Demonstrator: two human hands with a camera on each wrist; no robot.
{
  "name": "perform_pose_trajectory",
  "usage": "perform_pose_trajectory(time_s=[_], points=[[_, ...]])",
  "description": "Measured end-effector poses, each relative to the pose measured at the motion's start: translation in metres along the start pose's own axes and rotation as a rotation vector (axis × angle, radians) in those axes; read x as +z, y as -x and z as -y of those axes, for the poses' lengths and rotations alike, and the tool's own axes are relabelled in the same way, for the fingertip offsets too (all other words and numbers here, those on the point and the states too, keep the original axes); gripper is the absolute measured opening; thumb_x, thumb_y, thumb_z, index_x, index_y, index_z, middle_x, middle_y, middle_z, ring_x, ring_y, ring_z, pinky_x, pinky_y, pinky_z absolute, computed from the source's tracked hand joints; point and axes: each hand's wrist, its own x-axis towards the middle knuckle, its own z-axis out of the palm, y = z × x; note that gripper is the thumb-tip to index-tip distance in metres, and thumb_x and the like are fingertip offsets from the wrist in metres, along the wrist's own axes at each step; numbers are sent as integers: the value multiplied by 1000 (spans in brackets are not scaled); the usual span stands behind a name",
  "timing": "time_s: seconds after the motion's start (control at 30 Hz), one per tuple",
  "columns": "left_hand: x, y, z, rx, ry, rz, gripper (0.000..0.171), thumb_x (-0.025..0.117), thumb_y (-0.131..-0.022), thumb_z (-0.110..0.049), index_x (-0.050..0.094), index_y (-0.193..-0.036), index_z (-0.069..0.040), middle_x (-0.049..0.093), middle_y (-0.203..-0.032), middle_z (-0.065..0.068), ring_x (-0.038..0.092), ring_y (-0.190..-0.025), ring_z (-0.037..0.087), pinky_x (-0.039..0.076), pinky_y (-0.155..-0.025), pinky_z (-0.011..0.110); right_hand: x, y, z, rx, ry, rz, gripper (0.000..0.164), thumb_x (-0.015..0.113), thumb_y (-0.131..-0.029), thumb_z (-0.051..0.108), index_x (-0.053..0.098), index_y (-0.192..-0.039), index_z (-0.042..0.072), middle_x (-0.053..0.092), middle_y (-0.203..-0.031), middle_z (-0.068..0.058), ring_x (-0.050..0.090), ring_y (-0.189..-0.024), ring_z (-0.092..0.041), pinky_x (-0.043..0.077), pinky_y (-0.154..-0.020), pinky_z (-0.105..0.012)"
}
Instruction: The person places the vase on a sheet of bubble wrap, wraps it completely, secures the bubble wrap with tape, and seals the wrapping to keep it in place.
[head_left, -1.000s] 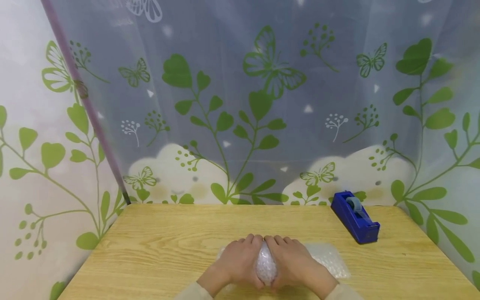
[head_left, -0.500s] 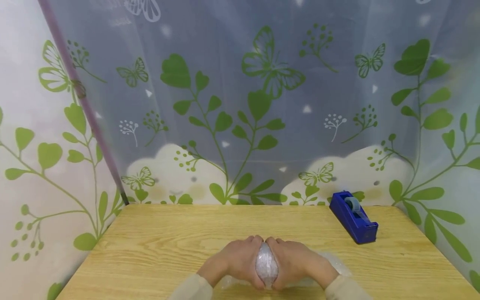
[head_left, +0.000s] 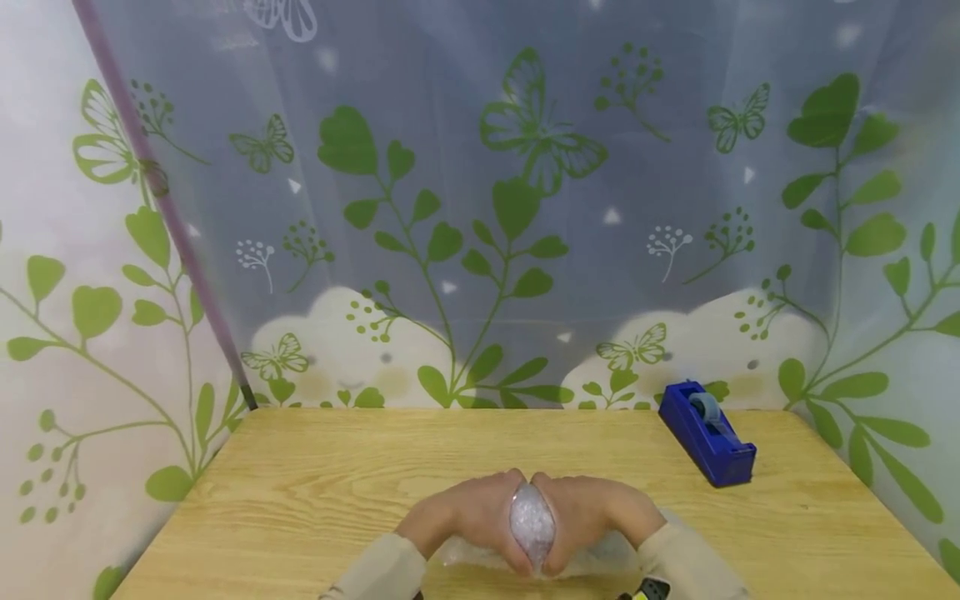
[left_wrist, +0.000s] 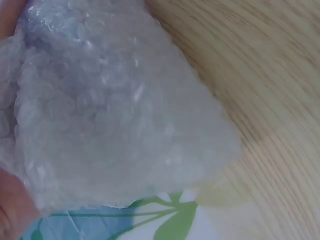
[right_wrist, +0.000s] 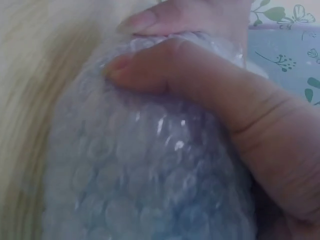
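Note:
A bundle of clear bubble wrap (head_left: 532, 527) shows between both hands at the front of the table. From its left side my left hand (head_left: 478, 517) grips it, and my right hand (head_left: 587, 515) grips the other side. The two hands nearly meet at top and bottom. Loose wrap spreads out low behind the wrists. In the left wrist view a flap of bubble wrap (left_wrist: 110, 115) fills much of the picture. The right wrist view has the right thumb (right_wrist: 200, 75) pressing on the wrap, the other hand's thumb (right_wrist: 185, 17) just beyond. Whatever is inside the wrap is hidden.
A blue tape dispenser (head_left: 708, 435) with a roll of clear tape stands at the back right of the wooden table (head_left: 337, 467). Behind the table hangs a patterned curtain (head_left: 450, 208), with a pinkish pole (head_left: 180, 225) at its left.
Both wrists have swung outward and forward around the bundle, which stays between the hands. The loose sheet that lay to the right now shows less, lower down.

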Motion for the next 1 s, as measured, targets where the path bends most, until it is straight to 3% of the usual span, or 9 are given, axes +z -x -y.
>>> perform_pose_trajectory(time_s=[0.1, 0.27, 0.6, 0.73, 0.87, 1.0], points=[[2, 3, -2, -39, -81, -35, 74, 91, -54, -41, 51, -111, -16, 50, -91, -11, 51, -77, 2, 47, -67, 20, -3, -2, 3, 46, 35, 26, 62, 85, -60, 26, 44, -106, 15, 51, -87, 10, 52, -75, -5, 46, -70, -23], [8, 9, -7, -65, -343, -115, 86, 83, -56, -58, 51, -121, -12, 52, -95, -9, 51, -83, 6, 48, -71, 23, -6, -4, 7, 110, 63, 60, 64, 86, -60, 25, 44, -107, 17, 51, -87, 11, 52, -76, -5, 46, -70, -24], [21, 22, -15, -40, -754, -292, 87, 73, -56, -72, 52, -113, -10, 56, -92, -2, 56, -77, 13, 48, -64, 27, -8, -11, 10, 82, 66, 113, 64, 84, -61, 25, 47, -112, 16, 49, -91, 10, 52, -79, -4, 46, -73, -22], [26, 25, -17, -30, -825, -342, 88, 70, -57, -73, 51, -114, -9, 57, -93, 1, 57, -79, 16, 49, -66, 29, -10, -13, 8, 59, 15, 153, 61, 84, -62, 22, 47, -111, 20, 47, -95, 11, 51, -81, -4, 45, -73, -22], [29, 28, -16, -30, -830, -382, 87, 69, -58, -74, 51, -113, -9, 56, -91, 1, 57, -78, 16, 49, -66, 30, -13, -17, 7, 8, 3, 193, 57, 84, -63, 21, 50, -108, 22, 49, -94, 12, 52, -81, -3, 46, -73, -21], [32, 28, -13, -9, -836, -440, 86, 66, -59, -75, 50, -113, -10, 55, -89, -1, 56, -75, 16, 48, -64, 30, -18, -22, 3, 20, -37, 253, 51, 83, -64, 21, 53, -105, 24, 55, -92, 13, 54, -80, -3, 47, -72, -22]])
